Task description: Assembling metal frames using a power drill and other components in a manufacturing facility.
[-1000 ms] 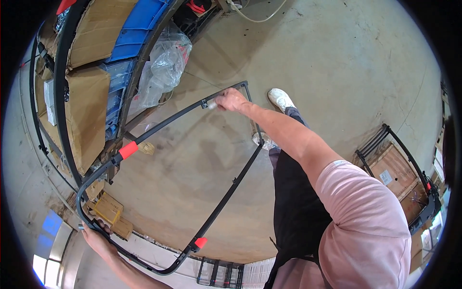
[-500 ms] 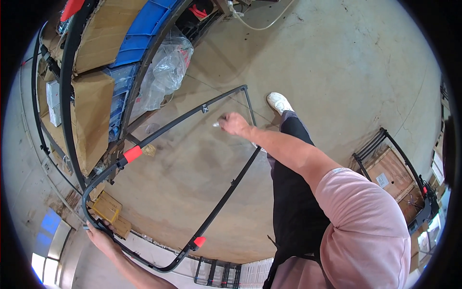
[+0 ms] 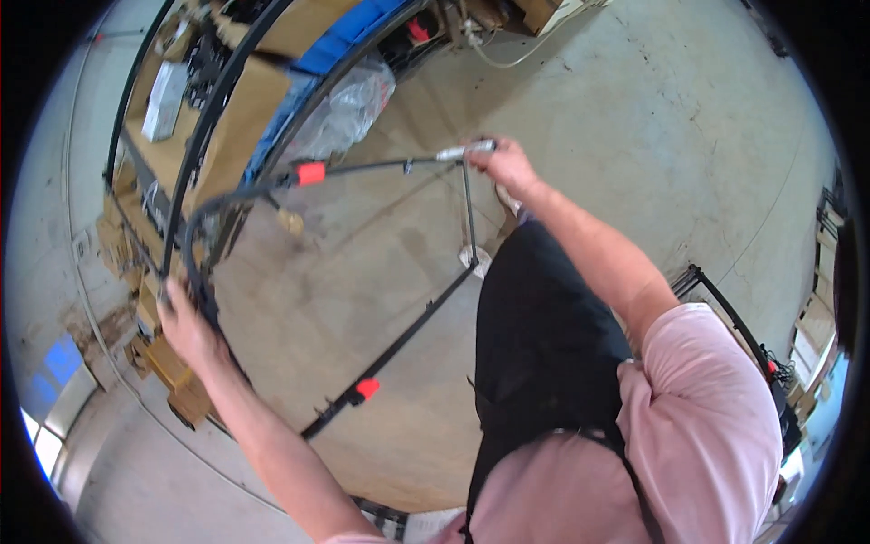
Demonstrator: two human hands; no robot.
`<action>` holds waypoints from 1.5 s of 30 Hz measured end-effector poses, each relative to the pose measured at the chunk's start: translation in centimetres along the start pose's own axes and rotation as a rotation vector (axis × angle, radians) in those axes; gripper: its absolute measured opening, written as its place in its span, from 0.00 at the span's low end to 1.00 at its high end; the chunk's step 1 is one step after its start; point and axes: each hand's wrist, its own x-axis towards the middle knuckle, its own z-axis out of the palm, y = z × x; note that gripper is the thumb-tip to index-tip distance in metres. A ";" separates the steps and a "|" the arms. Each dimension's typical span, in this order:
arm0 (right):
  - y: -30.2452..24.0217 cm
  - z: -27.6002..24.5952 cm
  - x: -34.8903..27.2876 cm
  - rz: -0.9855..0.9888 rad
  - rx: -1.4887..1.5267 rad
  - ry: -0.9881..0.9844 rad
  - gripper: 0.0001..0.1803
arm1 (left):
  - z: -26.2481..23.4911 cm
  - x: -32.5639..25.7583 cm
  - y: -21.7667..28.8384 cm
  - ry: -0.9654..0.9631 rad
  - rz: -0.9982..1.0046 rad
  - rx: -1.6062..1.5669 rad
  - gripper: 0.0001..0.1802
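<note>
At the far corner of a black tubular frame (image 3: 426,313), the right hand (image 3: 507,168) has its fingers curled shut around a short silver fitting (image 3: 464,151) where two of the tubes meet; the grasp looks firm, with no gap showing between fingers and metal. Over at the opposite, rounded end, the left hand (image 3: 186,326) is wrapped closed around the black bend of the frame, thumb side toward the camera. Between the two hands the frame hangs clear of the concrete floor (image 3: 634,118), held up in front of the person's black apron, with two red clips (image 3: 311,173) on its rails, one on the upper rail and one on the lower.

The frame is long and light, so it could twist or swing if either grasp loosened, and the silver fitting looks like a joint that might slide or pull out under the load. Close on the left stand stacked cardboard boxes (image 3: 245,118), a blue crate (image 3: 340,45) and a clear plastic bag (image 3: 349,109); the rounded end could catch on them if it drifted that way
</note>
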 end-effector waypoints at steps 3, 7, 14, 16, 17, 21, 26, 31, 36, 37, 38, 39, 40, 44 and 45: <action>-8.0 2.3 -5.4 -0.061 -0.062 -0.046 0.15 | -0.1 -1.6 2.5 -0.078 0.107 0.013 0.18; -13.7 3.8 -9.4 -0.223 0.032 -0.153 0.16 | 2.6 -3.1 4.0 -0.294 0.300 0.064 0.14; -22.2 11.1 -15.4 -0.531 -0.129 -0.150 0.21 | 4.5 -5.6 6.7 -0.268 0.544 0.511 0.19; -23.2 12.3 -15.6 -0.590 -0.111 -0.177 0.22 | 4.5 -5.8 6.6 -0.261 0.605 0.506 0.23; -23.9 12.9 -15.9 -0.617 -0.103 -0.187 0.22 | 4.3 -5.6 6.6 -0.242 0.647 0.527 0.24; -26.6 14.9 -16.0 -0.677 -0.127 -0.090 0.24 | 5.0 -7.1 6.8 -0.167 0.695 0.558 0.20; -29.3 17.1 -15.5 -0.752 -0.200 -0.166 0.22 | 5.2 -8.1 8.2 -0.198 0.594 0.473 0.18; -29.6 19.2 -14.8 -0.714 -0.215 -0.273 0.20 | 5.3 -8.2 8.6 -0.202 0.580 0.507 0.17; -28.1 19.8 -13.2 -0.608 -0.177 -0.468 0.13 | 6.0 -8.9 9.0 -0.168 0.639 0.519 0.17; -27.7 20.2 -13.5 -0.620 -0.106 -0.519 0.12 | 5.9 -9.2 9.2 -0.172 0.602 0.492 0.16; -26.9 20.8 -13.3 -0.603 0.008 -0.553 0.12 | 6.1 -9.5 9.3 -0.178 0.569 0.463 0.16; -26.3 21.3 -13.1 -0.586 0.120 -0.583 0.12 | 6.0 -9.5 8.9 -0.148 0.606 0.474 0.15; -26.1 21.2 -13.3 -0.537 0.128 -0.549 0.13 | 6.3 -9.7 9.0 -0.138 0.604 0.460 0.15; -25.4 20.2 -13.6 -0.437 0.112 -0.484 0.13 | 6.7 -10.8 10.1 -0.134 0.576 0.504 0.14; -25.6 19.7 -13.6 -0.399 0.142 -0.509 0.13 | 7.0 -11.0 10.4 -0.135 0.530 0.534 0.14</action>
